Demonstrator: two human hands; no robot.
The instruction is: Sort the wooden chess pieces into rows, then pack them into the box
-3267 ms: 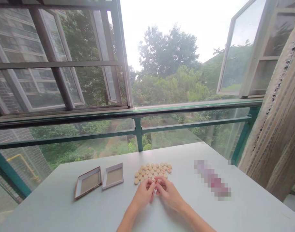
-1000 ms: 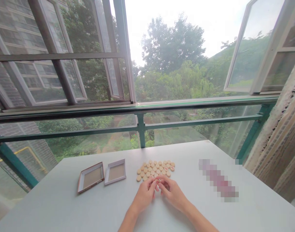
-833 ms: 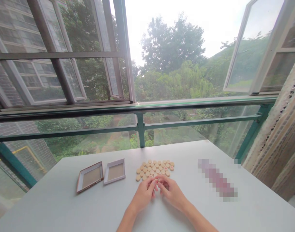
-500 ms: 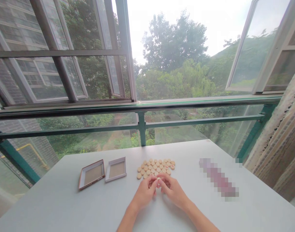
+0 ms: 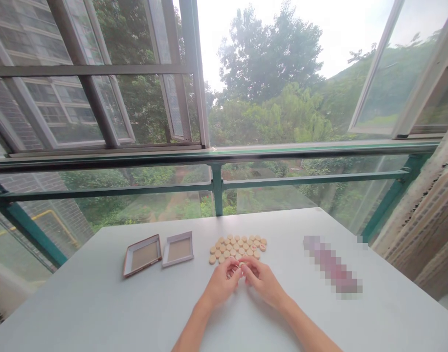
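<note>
Many round, pale wooden xiangqi pieces (image 5: 231, 247) lie close together on the white table, a couple showing red characters on their top faces. Just on the near side of this cluster, my left hand (image 5: 222, 283) and my right hand (image 5: 263, 282) meet at the fingertips. Both are closed, thumbs and fingers pinching a small pale xiangqi piece (image 5: 241, 264) between them. The fingers cover most of it, so its face cannot be read. Some pieces at the near edge of the cluster are partly hidden behind my hands.
To the left on the table (image 5: 99, 313) lie a shallow brown-edged box half (image 5: 125, 261) and a smaller pale tray-like box half (image 5: 190, 244). A blurred-out pinkish object (image 5: 332, 269) lies at right. Beyond the table's far edge runs a green railing (image 5: 217, 190); a curtain (image 5: 422, 234) hangs at right.
The view has tilted slightly, so the table and its contents sit a little higher in the picture. My hands stay together at the piece, with only a small shift of the fingers.
</note>
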